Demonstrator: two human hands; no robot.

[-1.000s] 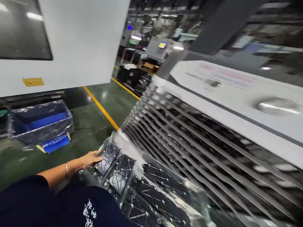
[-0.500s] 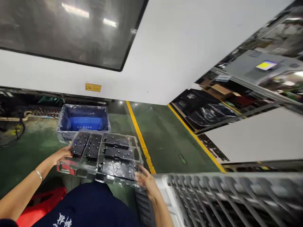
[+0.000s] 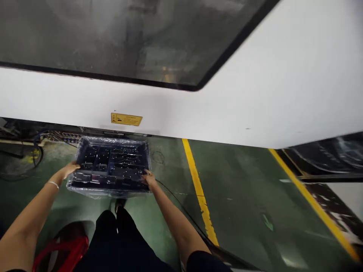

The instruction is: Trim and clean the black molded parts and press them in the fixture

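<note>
A clear plastic tray [image 3: 105,179] with several black parts [image 3: 124,155] in its compartments is down inside the opening of a crate [image 3: 112,141] lined with clear film. My left hand [image 3: 70,169] is closed at the tray's left edge, by the crate's rim. On the opposite side my right hand [image 3: 148,179] grips the tray's right edge, its fingers partly over the rim. How far the tray is from the crate's bottom cannot be seen.
A white machine with a dark window [image 3: 127,45] rises in front, bearing a yellow label [image 3: 126,119]. Hoses and cables [image 3: 36,151] lie left of the crate. A red stool [image 3: 66,249] stands at lower left. Yellow lines [image 3: 198,189] mark the green floor.
Both hands have moved forward and down with the tray, from in front of my body into the crate. My view has tilted downward and come nearer to the machine.
</note>
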